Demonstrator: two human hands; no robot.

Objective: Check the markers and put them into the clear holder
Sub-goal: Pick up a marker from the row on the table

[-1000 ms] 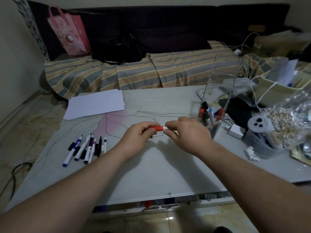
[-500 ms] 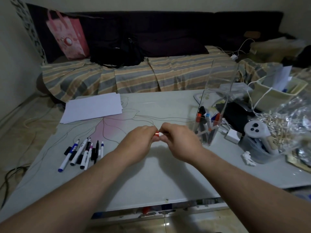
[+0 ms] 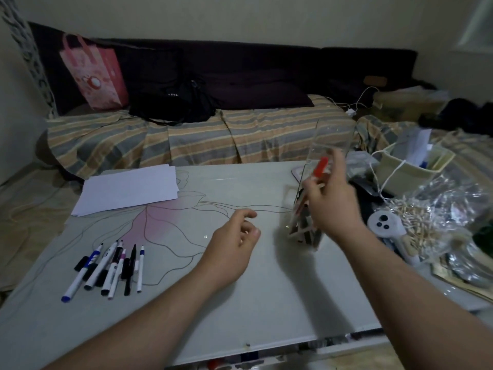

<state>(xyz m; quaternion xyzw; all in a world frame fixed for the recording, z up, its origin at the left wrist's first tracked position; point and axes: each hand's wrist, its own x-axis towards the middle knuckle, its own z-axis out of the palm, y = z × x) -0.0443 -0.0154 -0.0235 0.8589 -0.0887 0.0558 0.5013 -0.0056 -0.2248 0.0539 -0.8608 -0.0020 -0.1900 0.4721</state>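
Observation:
My right hand [image 3: 330,201] grips a red-capped marker [image 3: 320,166], cap end up, held in front of the tall clear holder [image 3: 330,137] at the table's right. Several markers stand in the bottom of the holder, partly hidden behind my hand. My left hand [image 3: 234,241] hovers over the middle of the table with fingers loosely curled and nothing in it. A row of several markers and pens [image 3: 109,265] lies on the white table [image 3: 266,303] at the left.
A stack of white paper [image 3: 128,189] lies at the table's far left. Clutter fills the right side: a cream basket [image 3: 410,172], a plastic bag of small wooden pieces [image 3: 426,217], a white round gadget [image 3: 384,225]. A striped couch [image 3: 186,137] runs behind the table.
Both hands held the red marker together at the table's middle. Now my left hand has let go, and my right hand has carried the marker up and right to the holder.

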